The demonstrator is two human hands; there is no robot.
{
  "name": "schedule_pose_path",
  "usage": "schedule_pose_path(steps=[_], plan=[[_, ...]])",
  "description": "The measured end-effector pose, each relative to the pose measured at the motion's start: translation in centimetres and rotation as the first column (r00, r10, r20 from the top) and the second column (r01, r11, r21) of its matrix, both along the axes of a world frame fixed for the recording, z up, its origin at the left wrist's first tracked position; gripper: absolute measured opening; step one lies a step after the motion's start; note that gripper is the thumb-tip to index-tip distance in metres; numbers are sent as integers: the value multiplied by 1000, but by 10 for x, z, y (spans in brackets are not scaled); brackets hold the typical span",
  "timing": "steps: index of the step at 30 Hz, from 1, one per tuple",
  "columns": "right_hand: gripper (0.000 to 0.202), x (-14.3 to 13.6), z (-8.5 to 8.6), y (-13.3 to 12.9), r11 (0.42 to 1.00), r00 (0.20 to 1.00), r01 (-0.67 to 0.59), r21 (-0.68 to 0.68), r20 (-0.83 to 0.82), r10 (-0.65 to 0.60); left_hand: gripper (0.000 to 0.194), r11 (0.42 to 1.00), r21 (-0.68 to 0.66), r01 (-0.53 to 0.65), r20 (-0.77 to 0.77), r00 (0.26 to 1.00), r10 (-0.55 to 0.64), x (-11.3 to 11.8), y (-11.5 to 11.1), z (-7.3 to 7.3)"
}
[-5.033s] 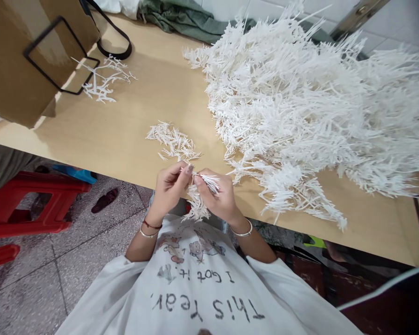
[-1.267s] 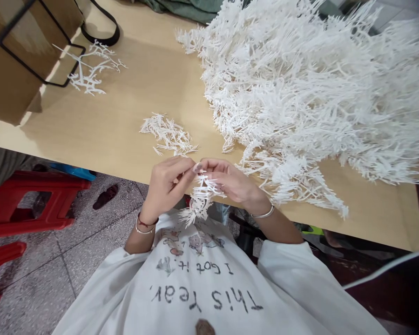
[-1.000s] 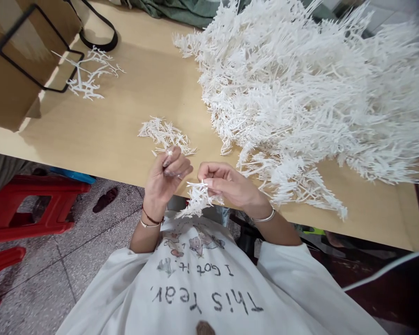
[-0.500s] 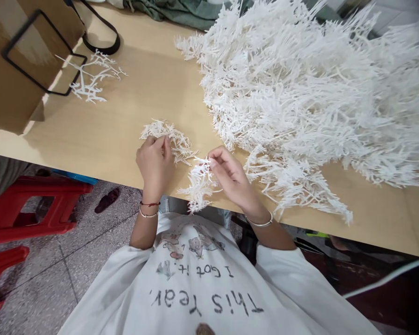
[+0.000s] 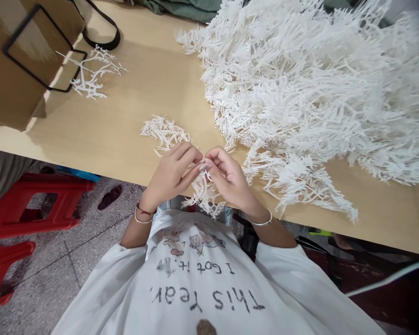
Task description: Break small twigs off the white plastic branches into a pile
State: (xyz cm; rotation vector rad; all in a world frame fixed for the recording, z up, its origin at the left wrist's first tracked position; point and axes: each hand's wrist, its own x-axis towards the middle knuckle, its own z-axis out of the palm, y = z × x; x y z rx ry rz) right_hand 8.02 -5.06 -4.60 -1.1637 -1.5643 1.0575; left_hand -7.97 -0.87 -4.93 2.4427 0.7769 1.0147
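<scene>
A white branched piece [image 5: 206, 193] hangs at the table's front edge, its top between my two hands. My right hand [image 5: 228, 179] pinches it between thumb and fingers. My left hand [image 5: 176, 172] has its thumb and fingertips closed at the same spot, touching or almost touching the right fingertips; what it grips there is too small to make out. Just beyond my left hand lies a small heap of white bits [image 5: 164, 130]. A large tangled pile of white branched pieces [image 5: 286, 93] covers the right side of the table.
On the table [image 5: 132, 93], a separate white branched piece [image 5: 92, 77] lies at the left by a black wire frame [image 5: 50, 87] and a cardboard box [image 5: 10, 93]. A black strap [image 5: 106, 45] curves behind them. Red stools [image 5: 45, 200] stand on the floor at left.
My left hand has moved right, from the small heap to my right hand's fingertips. The hanging white piece has shifted slightly right and down.
</scene>
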Motion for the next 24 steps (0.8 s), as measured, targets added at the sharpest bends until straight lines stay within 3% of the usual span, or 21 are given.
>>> schedule_pose_path(steps=[4, 8, 12, 16, 19, 24], plan=[[14, -2, 2, -4, 1000, 1000, -23, -8, 11, 23, 4, 995, 102, 5, 14, 1000, -7, 0, 2, -8], [18, -3, 6, -6, 996, 996, -79, 35, 43, 77, 4, 963, 259, -70, 87, 995, 49, 0, -1, -11], [12, -4, 6, -8, 987, 990, -139, 82, 32, 137, 4, 947, 312, -82, 109, 993, 50, -3, -2, -10], [8, -5, 4, -8, 987, 998, -67, 143, 1, 67, 13, 981, 174, -84, 153, 987, 58, -5, -7, -8], [9, -6, 4, -7, 979, 997, 15, 206, 67, -29, 20, 987, 57, -151, 189, 972, 138, -5, -15, -6], [9, -8, 7, -8, 956, 973, 95, 279, 177, -148, 11, 978, -29, -207, 176, 962, 209, -5, -19, -1]])
